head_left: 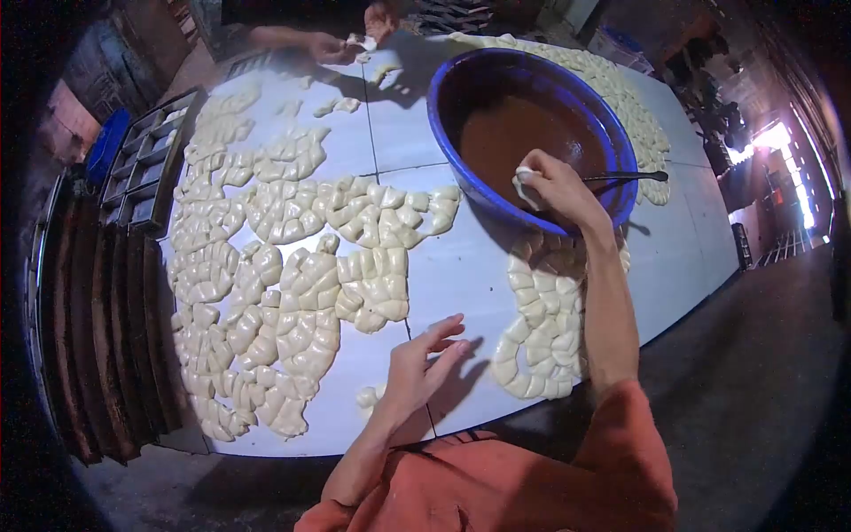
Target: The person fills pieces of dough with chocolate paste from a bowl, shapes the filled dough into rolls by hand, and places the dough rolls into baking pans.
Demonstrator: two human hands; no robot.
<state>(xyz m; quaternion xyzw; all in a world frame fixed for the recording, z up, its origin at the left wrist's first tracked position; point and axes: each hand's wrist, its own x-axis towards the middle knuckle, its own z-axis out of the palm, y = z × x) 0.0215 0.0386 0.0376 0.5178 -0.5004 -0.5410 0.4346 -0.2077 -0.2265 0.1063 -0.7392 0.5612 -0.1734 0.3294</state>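
Note:
A blue basin [449, 152] stands on the table and holds a smooth brown paste [505, 124]. Over its near side, my right hand [551, 184] has its fingers closed around a small pale dough piece [525, 177]. Low above the white tabletop, my left hand [424, 365] has its fingers stretched out and holds nothing. A small lump of dough [368, 399] lies beside my left wrist. Under my right forearm is a patch of joined dough pieces [536, 332]. A wide sheet of glossy dough pieces [297, 288] covers the table's left part.
A dark-handled utensil [634, 176] rests across the basin's right rim. More dough [620, 89] lies behind the basin. Dark metal trays [102, 328] stand stacked at the left edge, near a divided tray [146, 168]. Across the table, another person's hands [332, 46] hold a dough piece.

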